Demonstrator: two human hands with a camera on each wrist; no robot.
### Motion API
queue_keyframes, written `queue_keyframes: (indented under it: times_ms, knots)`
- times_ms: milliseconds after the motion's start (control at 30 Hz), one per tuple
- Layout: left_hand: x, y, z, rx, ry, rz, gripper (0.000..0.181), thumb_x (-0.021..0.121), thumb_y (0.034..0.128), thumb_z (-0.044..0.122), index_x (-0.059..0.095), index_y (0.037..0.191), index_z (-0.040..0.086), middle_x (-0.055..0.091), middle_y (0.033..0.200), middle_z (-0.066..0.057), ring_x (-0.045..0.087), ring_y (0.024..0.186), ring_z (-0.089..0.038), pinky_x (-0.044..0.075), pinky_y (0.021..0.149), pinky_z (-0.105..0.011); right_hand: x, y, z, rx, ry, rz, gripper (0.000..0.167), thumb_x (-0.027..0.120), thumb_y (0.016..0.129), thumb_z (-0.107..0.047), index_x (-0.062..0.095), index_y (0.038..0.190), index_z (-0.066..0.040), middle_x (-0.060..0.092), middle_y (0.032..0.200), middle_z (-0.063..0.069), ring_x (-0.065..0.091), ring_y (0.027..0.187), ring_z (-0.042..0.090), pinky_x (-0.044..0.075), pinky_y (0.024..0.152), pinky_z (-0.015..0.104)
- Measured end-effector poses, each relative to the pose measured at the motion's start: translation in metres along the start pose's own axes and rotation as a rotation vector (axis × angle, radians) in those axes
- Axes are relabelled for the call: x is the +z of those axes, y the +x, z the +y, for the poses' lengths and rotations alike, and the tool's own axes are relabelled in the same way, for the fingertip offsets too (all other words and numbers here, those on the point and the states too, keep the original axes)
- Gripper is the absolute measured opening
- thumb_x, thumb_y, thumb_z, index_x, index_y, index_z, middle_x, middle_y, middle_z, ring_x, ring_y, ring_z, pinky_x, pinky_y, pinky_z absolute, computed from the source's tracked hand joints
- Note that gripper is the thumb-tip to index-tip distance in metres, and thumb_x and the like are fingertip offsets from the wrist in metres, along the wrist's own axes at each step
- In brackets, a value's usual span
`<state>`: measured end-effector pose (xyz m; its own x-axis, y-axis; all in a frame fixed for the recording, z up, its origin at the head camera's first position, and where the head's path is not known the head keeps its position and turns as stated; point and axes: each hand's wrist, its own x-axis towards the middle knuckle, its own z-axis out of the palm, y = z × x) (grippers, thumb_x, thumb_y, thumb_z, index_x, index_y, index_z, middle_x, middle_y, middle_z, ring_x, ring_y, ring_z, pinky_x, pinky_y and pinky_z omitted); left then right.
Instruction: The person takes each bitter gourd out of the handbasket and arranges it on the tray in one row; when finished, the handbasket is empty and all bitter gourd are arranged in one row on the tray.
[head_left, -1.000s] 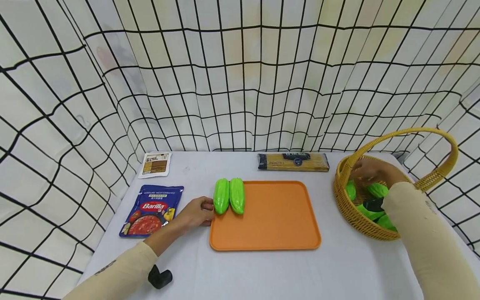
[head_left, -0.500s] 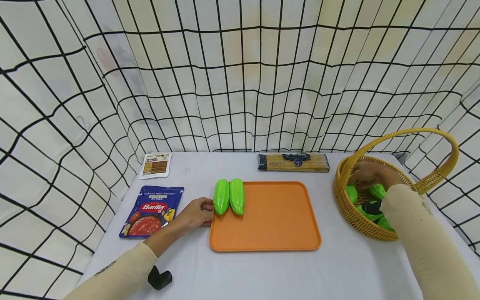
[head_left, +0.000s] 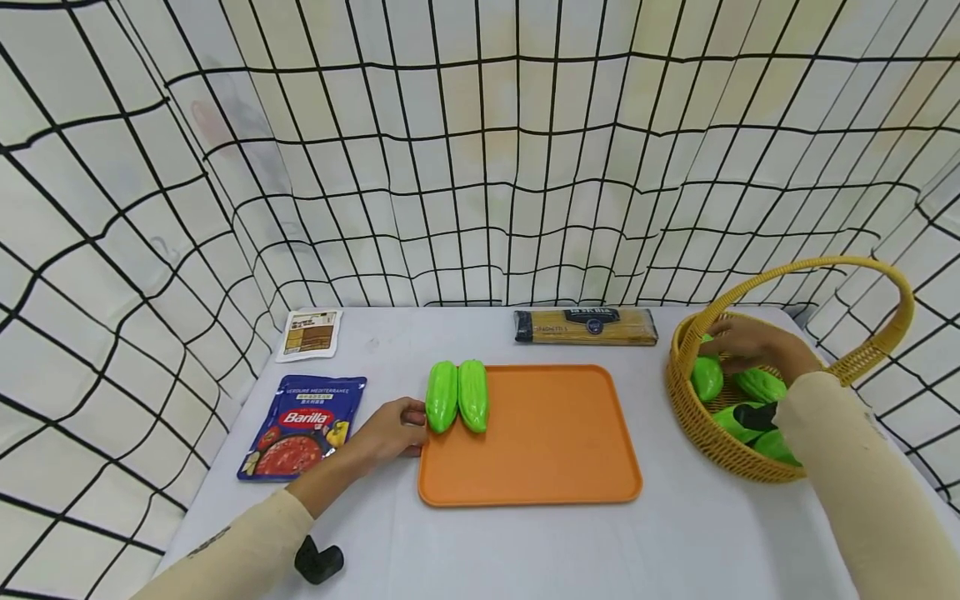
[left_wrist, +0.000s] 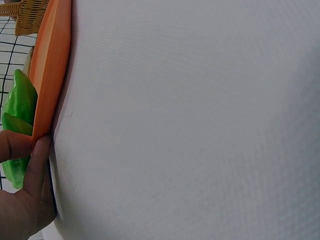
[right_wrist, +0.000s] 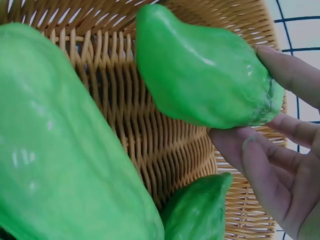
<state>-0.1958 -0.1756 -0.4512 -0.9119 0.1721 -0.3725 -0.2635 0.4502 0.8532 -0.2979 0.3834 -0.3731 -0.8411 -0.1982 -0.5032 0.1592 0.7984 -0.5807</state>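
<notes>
In the head view, my left hand [head_left: 390, 429] is at the left edge of the orange tray [head_left: 555, 442]. The left wrist view shows thumb and fingers pinching the tray's rim [left_wrist: 55, 65]. Two glossy, ridged green vegetables [head_left: 442, 396] lie side by side at the tray's upper left. My right hand [head_left: 753, 343] reaches inside the wicker basket [head_left: 697, 425]. Seen from the right wrist, its thumb and fingers grip the blunt end of a lumpy, gourd-like green vegetable [right_wrist: 200, 70]. More such vegetables [right_wrist: 65, 145] lie in the basket.
A tall handle [head_left: 817, 262] arches over the basket. Behind the tray lies a spaghetti packet [head_left: 585, 327]. A blue Barilla sauce pouch [head_left: 303, 427] and a small white-and-brown packet [head_left: 309, 335] lie at left. Black-lined netting [head_left: 480, 208] encloses the table's back and sides.
My right hand has shifted slightly within the basket, and more of the green vegetables shows beneath it. My left hand stays at the tray's rim.
</notes>
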Motion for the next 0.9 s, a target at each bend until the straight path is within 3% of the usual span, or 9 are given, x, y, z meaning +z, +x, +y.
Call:
queue_keyframes:
  times_ms: [267, 333, 433, 533, 600, 633, 733, 800, 900]
  knots:
    - [0.0, 0.002, 0.0, 0.012, 0.014, -0.008, 0.056, 0.067, 0.088, 0.005, 0.047, 0.139, -0.007, 0.057, 0.121, -0.02, 0.067, 0.095, -0.02, 0.063, 0.082, -0.035, -0.006, -0.009, 0.003, 0.029, 0.063, 0.048, 0.095, 0.061, 0.097, -0.049, 0.013, 0.157, 0.007, 0.001, 0.16, 0.038, 0.045, 0.133, 0.05, 0.058, 0.097, 0.042]
    - [0.0, 0.002, 0.0, 0.009, 0.016, -0.005, 0.056, 0.067, 0.088, 0.004, 0.048, 0.139, -0.006, 0.057, 0.122, -0.02, 0.067, 0.095, -0.02, 0.063, 0.082, -0.035, -0.008, -0.011, 0.002, 0.031, 0.064, 0.062, 0.096, 0.061, 0.096, -0.051, 0.013, 0.157, 0.007, 0.009, 0.158, 0.039, 0.051, 0.128, 0.048, 0.059, 0.095, 0.04]
    - [0.0, 0.002, 0.001, 0.009, 0.01, -0.001, 0.056, 0.067, 0.0872, 0.003, 0.048, 0.139, -0.006, 0.058, 0.122, -0.02, 0.067, 0.095, -0.021, 0.063, 0.082, -0.034, -0.01, -0.014, 0.001, 0.026, 0.054, 0.081, 0.097, 0.06, 0.096, -0.052, 0.013, 0.156, 0.008, 0.034, 0.144, 0.039, 0.065, 0.104, 0.032, 0.061, 0.086, 0.036]
    - [0.0, 0.001, 0.001, 0.004, 0.007, -0.002, 0.056, 0.067, 0.0872, 0.003, 0.048, 0.139, -0.007, 0.058, 0.123, -0.02, 0.067, 0.096, -0.021, 0.063, 0.082, -0.034, -0.01, -0.018, -0.001, 0.016, 0.06, 0.096, 0.097, 0.059, 0.097, -0.052, 0.011, 0.157, 0.008, 0.054, 0.116, 0.023, 0.059, 0.081, 0.014, 0.059, 0.076, 0.033]
    - [0.0, 0.001, 0.001, 0.0, 0.007, -0.006, 0.056, 0.067, 0.0877, 0.003, 0.047, 0.139, -0.007, 0.057, 0.123, -0.021, 0.067, 0.097, -0.021, 0.063, 0.082, -0.034, -0.009, -0.021, -0.001, 0.004, 0.062, 0.107, 0.096, 0.059, 0.097, -0.052, 0.011, 0.157, 0.008, 0.056, 0.114, 0.019, 0.056, 0.078, 0.012, 0.058, 0.073, 0.034]
    - [0.0, 0.001, 0.001, -0.002, 0.008, -0.009, 0.056, 0.066, 0.0882, 0.004, 0.047, 0.139, -0.006, 0.057, 0.123, -0.021, 0.067, 0.098, -0.022, 0.063, 0.083, -0.034, -0.009, -0.022, -0.002, -0.003, 0.064, 0.114, 0.096, 0.058, 0.097, -0.052, 0.012, 0.157, 0.007, 0.057, 0.114, 0.02, 0.058, 0.08, 0.013, 0.059, 0.074, 0.034]
    - [0.0, 0.002, 0.0, -0.005, 0.004, -0.009, 0.055, 0.066, 0.0888, 0.004, 0.047, 0.139, -0.006, 0.057, 0.123, -0.02, 0.067, 0.099, -0.022, 0.063, 0.083, -0.034, -0.008, -0.027, -0.001, -0.024, 0.057, 0.131, 0.096, 0.056, 0.098, -0.054, 0.012, 0.157, 0.008, 0.046, 0.138, 0.034, 0.064, 0.102, 0.03, 0.061, 0.083, 0.037]
    - [0.0, 0.003, 0.0, -0.003, 0.007, -0.011, 0.055, 0.066, 0.0892, 0.004, 0.047, 0.139, -0.006, 0.057, 0.124, -0.021, 0.067, 0.1, -0.023, 0.063, 0.083, -0.034, -0.007, -0.03, -0.001, -0.034, 0.07, 0.139, 0.095, 0.056, 0.098, -0.054, 0.013, 0.156, 0.007, 0.035, 0.147, 0.038, 0.058, 0.118, 0.044, 0.061, 0.089, 0.039]
    - [0.001, 0.003, 0.0, -0.007, 0.006, -0.006, 0.054, 0.066, 0.0891, 0.005, 0.048, 0.139, -0.005, 0.057, 0.125, -0.02, 0.067, 0.1, -0.023, 0.063, 0.083, -0.033, -0.007, -0.034, -0.001, -0.034, 0.085, 0.149, 0.094, 0.056, 0.097, -0.055, 0.015, 0.156, 0.007, 0.03, 0.15, 0.039, 0.048, 0.129, 0.052, 0.06, 0.093, 0.042]
